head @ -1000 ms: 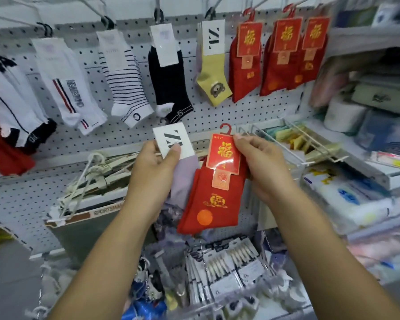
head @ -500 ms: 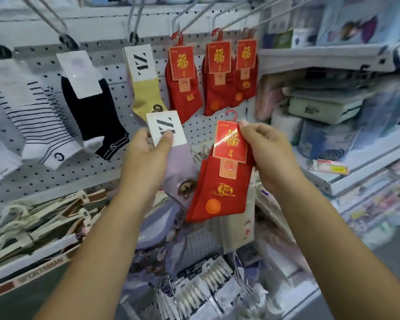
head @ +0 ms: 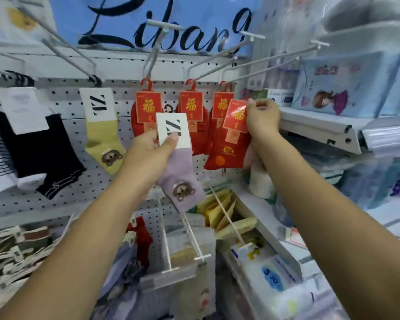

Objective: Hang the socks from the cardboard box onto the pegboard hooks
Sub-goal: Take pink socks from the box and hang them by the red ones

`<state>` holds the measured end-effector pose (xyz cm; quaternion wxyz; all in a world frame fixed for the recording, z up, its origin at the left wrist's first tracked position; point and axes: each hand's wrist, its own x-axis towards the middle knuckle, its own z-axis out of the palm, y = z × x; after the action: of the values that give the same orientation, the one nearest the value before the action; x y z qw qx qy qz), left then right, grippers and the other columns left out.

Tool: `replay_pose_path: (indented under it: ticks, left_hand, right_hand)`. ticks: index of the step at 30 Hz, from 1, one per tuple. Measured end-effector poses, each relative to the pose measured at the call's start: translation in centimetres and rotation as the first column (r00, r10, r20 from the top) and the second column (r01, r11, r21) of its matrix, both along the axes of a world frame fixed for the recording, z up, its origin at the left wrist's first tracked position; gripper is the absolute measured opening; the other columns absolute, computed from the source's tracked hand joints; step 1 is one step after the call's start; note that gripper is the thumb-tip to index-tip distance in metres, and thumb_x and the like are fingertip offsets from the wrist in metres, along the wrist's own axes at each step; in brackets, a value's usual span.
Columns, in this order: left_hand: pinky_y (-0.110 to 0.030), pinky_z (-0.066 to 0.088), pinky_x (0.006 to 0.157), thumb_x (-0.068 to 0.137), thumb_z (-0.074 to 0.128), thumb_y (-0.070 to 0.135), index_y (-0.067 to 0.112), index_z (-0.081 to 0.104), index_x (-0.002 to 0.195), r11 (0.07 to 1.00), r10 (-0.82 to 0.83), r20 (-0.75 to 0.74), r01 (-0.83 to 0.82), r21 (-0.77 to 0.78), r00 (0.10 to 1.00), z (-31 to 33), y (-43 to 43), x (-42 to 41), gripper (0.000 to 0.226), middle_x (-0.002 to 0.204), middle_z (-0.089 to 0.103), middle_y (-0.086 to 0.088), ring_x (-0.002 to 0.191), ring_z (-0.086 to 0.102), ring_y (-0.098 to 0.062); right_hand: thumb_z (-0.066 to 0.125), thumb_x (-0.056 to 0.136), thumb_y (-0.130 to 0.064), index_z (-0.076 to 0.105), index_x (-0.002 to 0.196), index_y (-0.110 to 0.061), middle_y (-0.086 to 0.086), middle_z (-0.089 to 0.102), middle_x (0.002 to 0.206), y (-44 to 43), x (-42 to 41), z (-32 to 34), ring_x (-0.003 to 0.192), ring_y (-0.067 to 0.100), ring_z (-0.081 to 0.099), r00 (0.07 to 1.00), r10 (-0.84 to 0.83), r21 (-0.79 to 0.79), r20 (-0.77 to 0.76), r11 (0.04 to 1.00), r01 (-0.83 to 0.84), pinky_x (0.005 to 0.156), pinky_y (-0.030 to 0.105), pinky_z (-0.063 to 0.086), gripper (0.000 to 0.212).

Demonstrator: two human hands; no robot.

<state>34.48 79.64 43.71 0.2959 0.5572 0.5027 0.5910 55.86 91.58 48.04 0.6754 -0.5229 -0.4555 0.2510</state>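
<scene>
Retail display wall. White pegboard, matte with a regular grid of small round holes, spans 9 to 12 o'clock. Above it at 12 o'clock is a glossy blue sign with black script. Long thin white wire hooks slope out from the board's top edge. At 3 o'clock a grey shelf carries soft blue plastic-wrapped packs; detail is blurred.

Already hanging, left to right:
- black sock with white toe, plain white card
- yellow sock, knit, brown bear patch, black-and-white card
- three red socks, each with a glossy red card printed in gold and a red plastic hanger loop

Left hand, just off centre toward 9 o'clock: thumb and fingers pinch the stiff white card of a lilac sock. The sock is soft knit with a bear patch near the toe, and dangles toward 6 o'clock in front of the red socks. It is not on a hook.

Right hand, at 1 o'clock: fingers curled, gripping the top of the red card of a fourth red sock pair. The pair is tilted and sits just beside the rightmost hung red pair, under the wire hooks. Its hanger loop is hidden by the fingers, so I cannot tell whether it is on a wire.
</scene>
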Motion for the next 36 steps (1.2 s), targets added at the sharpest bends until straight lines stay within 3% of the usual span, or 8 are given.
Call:
replay_pose_path:
  ticks: [3, 8, 11, 18, 22, 26, 32, 36]
  left_hand:
    - [-0.033, 0.056, 0.092, 0.1, 0.062, 0.036, 0.036, 0.068, 0.108, 1.0, 0.006, -0.011, -0.006, -0.004, 1.0, 0.2, 0.5, 0.8, 0.01, 0.106, 0.075, 0.019, 0.097, 0.072, -0.005]
    - [-0.02, 0.052, 0.075, 0.1, 0.06, 0.035, 0.032, 0.066, 0.119, 1.0, 0.006, -0.017, -0.006, 0.005, 1.0, 0.2, 0.7, 2.0, 0.02, 0.103, 0.073, 0.021, 0.091, 0.07, 0.003]
    - [-0.017, 0.051, 0.072, 0.1, 0.06, 0.035, 0.035, 0.066, 0.116, 1.0, -0.003, -0.025, 0.003, -0.003, 1.0, 0.0, 0.8, 2.2, 0.017, 0.1, 0.075, 0.021, 0.085, 0.071, 0.007]
    - [-0.029, 0.054, 0.087, 0.102, 0.058, 0.036, 0.033, 0.069, 0.106, 0.999, 0.035, 0.002, -0.035, -0.008, 0.999, -0.1, 1.6, 1.9, 0.012, 0.102, 0.076, 0.018, 0.099, 0.072, -0.005]
    - [-0.042, 0.052, 0.102, 0.105, 0.052, 0.036, 0.032, 0.068, 0.113, 0.998, 0.053, 0.045, -0.051, -0.035, 0.998, -0.1, 1.8, 2.1, 0.019, 0.11, 0.074, 0.013, 0.106, 0.069, -0.011]
    - [-0.041, 0.052, 0.104, 0.106, 0.049, 0.038, 0.032, 0.068, 0.117, 0.998, 0.034, 0.105, -0.029, -0.051, 0.994, -0.2, 1.6, 1.9, 0.024, 0.112, 0.076, 0.012, 0.109, 0.07, -0.011]
    - [-0.033, 0.051, 0.102, 0.105, 0.05, 0.04, 0.034, 0.073, 0.105, 0.996, 0.094, 0.187, -0.091, -0.026, 0.978, -0.8, 1.0, 0.6, 0.023, 0.104, 0.077, 0.02, 0.108, 0.069, -0.006]
    - [-0.025, 0.05, 0.094, 0.103, 0.054, 0.04, 0.036, 0.073, 0.095, 0.995, 0.101, 0.232, -0.1, -0.015, 0.967, -1.0, -0.2, -0.2, 0.021, 0.102, 0.076, 0.023, 0.107, 0.069, -0.001]
  right_hand:
    - [0.052, 0.103, -0.029, 0.051, 0.099, -0.017, -0.008, 0.054, 0.079, 2.8, -0.5, 1.1, 0.067, 0.005, 0.051, 0.999, -0.011, 0.006, 0.051, 1.0, 0.01, 0.05, 0.018, 0.035, 0.013]
    - [0.053, 0.102, -0.029, 0.052, 0.095, -0.017, -0.005, 0.056, 0.08, 5.5, -2.0, 1.3, 0.079, 0.017, 0.059, 0.997, 0.001, 0.06, -0.073, 0.998, 0.003, 0.073, 0.031, 0.049, 0.015]
    - [0.052, 0.103, -0.029, 0.053, 0.095, -0.019, -0.004, 0.059, 0.084, 6.2, -2.3, 1.3, 0.079, 0.017, 0.063, 0.995, 0.06, 0.104, -0.078, 0.993, -0.051, 0.071, 0.034, 0.056, 0.012]
    - [0.054, 0.102, -0.031, 0.053, 0.093, -0.02, 0.005, 0.066, 0.09, 7.1, -1.9, 0.6, 0.087, 0.027, 0.069, 0.993, 0.089, 0.081, 0.074, 0.992, -0.095, 0.081, 0.046, 0.059, 0.014]
    - [0.052, 0.103, -0.031, 0.053, 0.095, -0.016, 0.004, 0.064, 0.091, 7.3, -1.7, 1.1, 0.089, 0.024, 0.066, 0.972, 0.037, 0.039, 0.232, 0.998, -0.047, 0.081, 0.042, 0.056, 0.016]
    - [0.049, 0.104, -0.029, 0.057, 0.112, -0.007, 0.008, 0.063, 0.102, 6.6, -1.8, 1.3, 0.09, 0.021, 0.058, 0.932, -0.015, 0.036, 0.363, 0.999, 0.002, 0.074, 0.027, 0.041, 0.025]
    - [0.053, 0.1, -0.039, 0.054, 0.127, -0.011, 0.005, 0.062, 0.124, 1.3, -3.0, -1.8, 0.113, 0.02, 0.06, 0.939, -0.002, 0.118, 0.344, 0.992, -0.041, 0.099, 0.041, 0.052, 0.038]
    - [0.056, 0.098, -0.044, 0.068, 0.114, -0.019, -0.006, 0.071, 0.11, -4.9, -4.9, -3.4, 0.104, 0.007, 0.065, 0.92, 0.304, 0.09, 0.246, 0.938, -0.334, 0.096, 0.034, 0.054, 0.032]
